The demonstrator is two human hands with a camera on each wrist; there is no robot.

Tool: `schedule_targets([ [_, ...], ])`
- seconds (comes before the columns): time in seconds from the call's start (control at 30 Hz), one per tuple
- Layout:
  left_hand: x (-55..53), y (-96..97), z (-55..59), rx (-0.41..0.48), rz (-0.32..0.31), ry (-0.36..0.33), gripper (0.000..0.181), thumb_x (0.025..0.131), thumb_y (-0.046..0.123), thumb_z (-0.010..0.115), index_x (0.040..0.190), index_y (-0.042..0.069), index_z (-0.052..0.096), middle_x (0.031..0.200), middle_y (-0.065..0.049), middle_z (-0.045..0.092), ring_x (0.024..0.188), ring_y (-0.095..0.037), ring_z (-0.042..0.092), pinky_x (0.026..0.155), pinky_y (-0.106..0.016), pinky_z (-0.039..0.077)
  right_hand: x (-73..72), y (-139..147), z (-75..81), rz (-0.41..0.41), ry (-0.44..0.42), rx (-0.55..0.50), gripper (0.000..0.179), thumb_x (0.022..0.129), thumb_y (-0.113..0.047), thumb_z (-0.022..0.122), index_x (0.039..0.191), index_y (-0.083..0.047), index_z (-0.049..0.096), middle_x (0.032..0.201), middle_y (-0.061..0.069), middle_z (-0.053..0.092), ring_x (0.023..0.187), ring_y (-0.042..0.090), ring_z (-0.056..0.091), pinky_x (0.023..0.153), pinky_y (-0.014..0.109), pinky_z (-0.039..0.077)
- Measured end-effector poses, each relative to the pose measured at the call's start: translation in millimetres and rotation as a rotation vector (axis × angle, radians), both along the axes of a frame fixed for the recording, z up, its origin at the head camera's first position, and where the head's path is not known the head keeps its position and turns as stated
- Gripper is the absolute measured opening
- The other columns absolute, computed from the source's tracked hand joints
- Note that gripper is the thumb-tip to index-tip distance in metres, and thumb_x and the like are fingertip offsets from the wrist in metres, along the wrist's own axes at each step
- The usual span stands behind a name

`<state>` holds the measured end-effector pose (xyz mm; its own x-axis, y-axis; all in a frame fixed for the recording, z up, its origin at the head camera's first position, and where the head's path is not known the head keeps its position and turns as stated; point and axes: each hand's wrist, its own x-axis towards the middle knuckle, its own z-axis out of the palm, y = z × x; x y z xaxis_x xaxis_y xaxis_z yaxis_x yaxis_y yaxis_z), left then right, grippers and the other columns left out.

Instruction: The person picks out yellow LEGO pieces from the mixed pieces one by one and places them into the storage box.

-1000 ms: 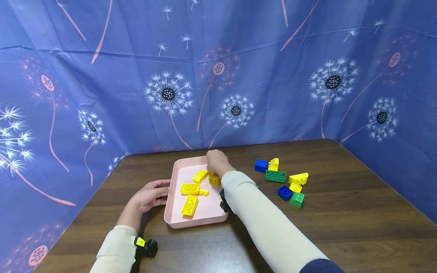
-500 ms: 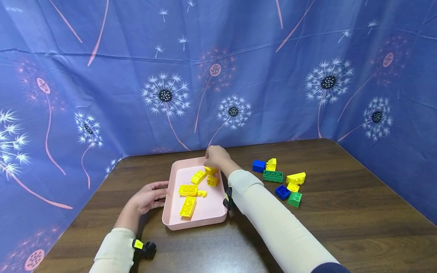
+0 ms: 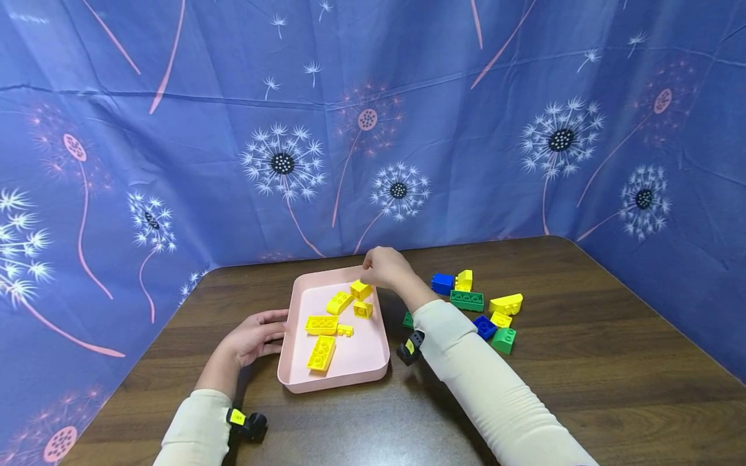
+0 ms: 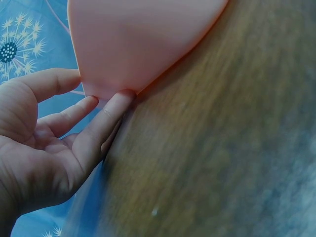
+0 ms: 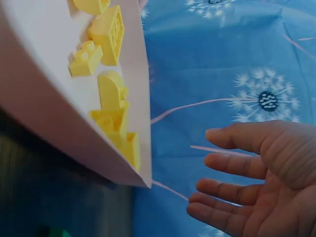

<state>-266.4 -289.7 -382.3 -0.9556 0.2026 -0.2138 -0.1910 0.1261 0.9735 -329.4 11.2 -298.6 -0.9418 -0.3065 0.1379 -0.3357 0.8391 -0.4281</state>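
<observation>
A person's right hand (image 3: 387, 266), fingers loosely extended and holding nothing, hangs beside the one-o'clock corner of a shallow, pale pink tray (image 3: 358, 356). The left hand (image 3: 256, 336), fingers nearly straight, touches the tray's nine-o'clock wall. On the wooden table (image 3: 612, 362), nearer the right hand and toward four o'clock from it, lies a dark green, oblong brick (image 3: 466, 301), long axis nine to three. Six yellow bricks (image 3: 321, 354) sit scattered in the tray.
</observation>
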Motion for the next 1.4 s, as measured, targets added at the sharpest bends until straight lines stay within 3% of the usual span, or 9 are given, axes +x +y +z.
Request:
schedule_targets([
  [0.23,-0.7,0.9,-0.1,-0.007,0.008,-0.009,0.060,0.096,0.008,0.056,0.147,-0.007,0.029,0.134,-0.024,0.053,0.103,-0.020,0.063,0.087,-0.043,0.054,20.4,23.5,5.4,0.053,0.067,-0.013,0.028,0.082,-0.024,0.077,0.103,-0.005,0.072,0.100,0.008,0.069,0.093,0.023,0.061,0.086,0.038,0.052],
  [0.5,-2.9,2.4,-0.9,0.001,0.014,-0.019,0.060,0.095,0.007,0.056,0.147,-0.008,0.030,0.131,-0.024,0.055,0.102,-0.020,0.063,0.087,-0.043,0.054,38.9,59.4,4.0,0.046,0.127,-0.022,0.032,0.083,-0.024,0.076,0.107,-0.003,0.071,0.106,0.011,0.068,0.101,0.027,0.062,0.090,0.043,0.050],
  [0.73,-2.9,2.2,-3.8,0.002,0.005,-0.014,0.061,0.094,0.007,0.057,0.146,-0.009,0.030,0.127,-0.020,0.059,0.100,-0.019,0.064,0.085,-0.042,0.055,53.9,92.2,0.4,0.056,0.204,-0.017,0.030,0.082,-0.023,0.076,0.104,-0.003,0.072,0.103,0.013,0.068,0.090,0.026,0.062,0.079,0.045,0.051],
  [0.93,-1.6,2.8,-4.4,-0.005,-0.001,-0.008,0.061,0.094,0.008,0.057,0.146,-0.009,0.030,0.127,-0.020,0.058,0.100,-0.019,0.063,0.086,-0.041,0.055,61.1,112.3,0.0,0.036,0.207,0.000,0.031,0.083,-0.024,0.077,0.106,-0.004,0.071,0.108,0.014,0.067,0.087,0.026,0.062,0.077,0.044,0.051],
  [1.17,-1.8,2.2,-2.1,-0.020,0.007,0.002,0.059,0.095,0.007,0.055,0.146,-0.008,0.030,0.132,-0.025,0.054,0.100,-0.020,0.063,0.086,-0.042,0.055,59.1,126.1,4.2,0.051,0.190,0.008,0.030,0.084,-0.023,0.076,0.107,-0.003,0.071,0.107,0.014,0.067,0.093,0.030,0.063,0.080,0.046,0.051],
  [1.4,-0.2,1.4,0.1,-0.015,0.004,-0.007,0.059,0.096,0.007,0.055,0.147,-0.008,0.029,0.129,-0.021,0.056,0.099,-0.020,0.064,0.087,-0.042,0.054,59.2,148.1,17.0,0.084,0.112,0.015,0.032,0.085,-0.019,0.074,0.109,0.001,0.069,0.110,0.018,0.068,0.099,0.036,0.064,0.085,0.051,0.051],
])
